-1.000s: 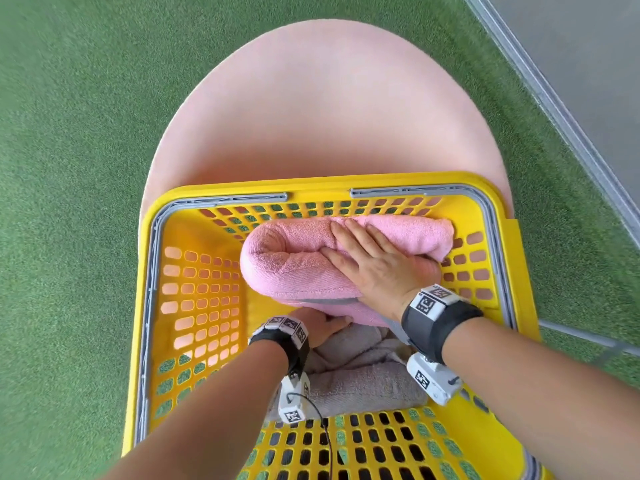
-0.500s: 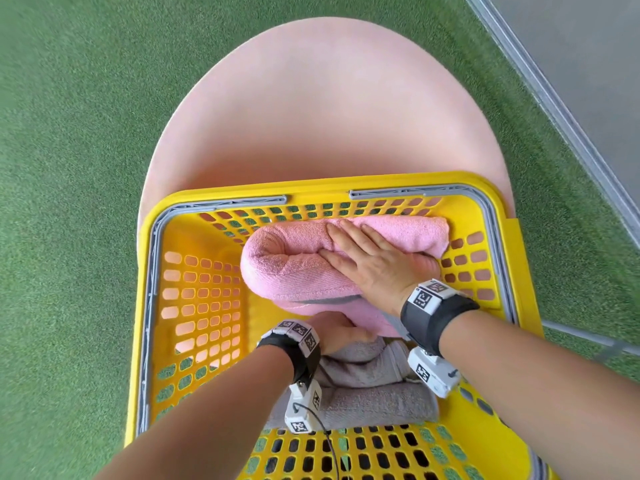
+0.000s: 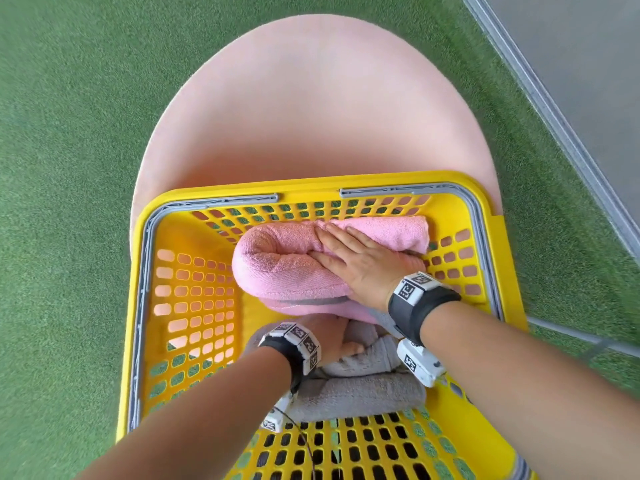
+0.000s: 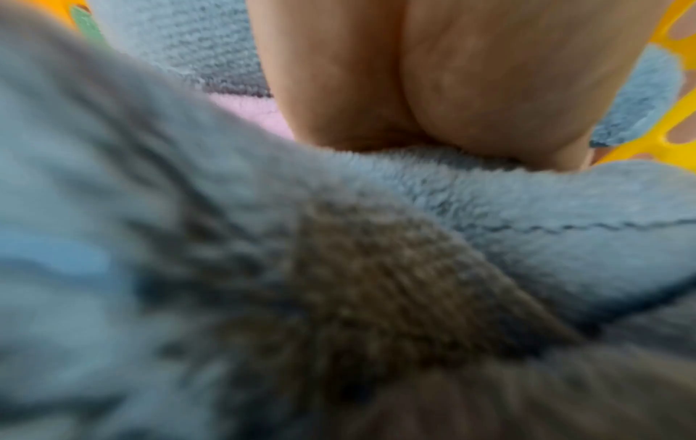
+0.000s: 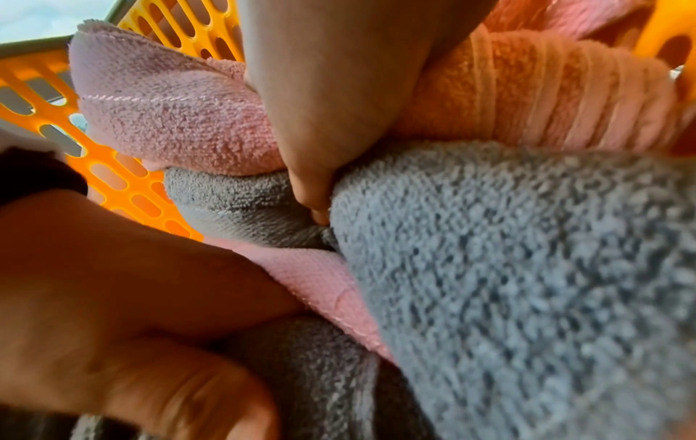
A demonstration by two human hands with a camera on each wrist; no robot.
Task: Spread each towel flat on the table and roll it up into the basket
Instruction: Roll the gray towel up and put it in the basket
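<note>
A rolled pink towel [image 3: 277, 268] lies across the far end of the yellow basket [image 3: 311, 185]. My right hand [image 3: 332, 244] presses flat on top of it, fingers straight. In the right wrist view its thumb [image 5: 316, 178] digs in between the pink towel [image 5: 180, 125] and the grey towel [image 5: 527, 268]. The grey towel [image 3: 363, 393] lies lower in the basket, nearer me. My left hand [image 3: 336, 341] grips it just under the pink towel's edge; its fingers are mostly hidden. The left wrist view shows the palm [image 4: 433, 89] sunk into grey towel [image 4: 527, 223].
The basket stands on the near end of a pink oval table [image 3: 311, 109], whose far part is bare. Green turf [image 3: 69, 168] surrounds the table. A metal rail [image 3: 540, 98] and grey floor [image 3: 588, 46] run along the right.
My left hand has drawn back a little toward me on the grey towel. The right hand stays pressed on the pink roll.
</note>
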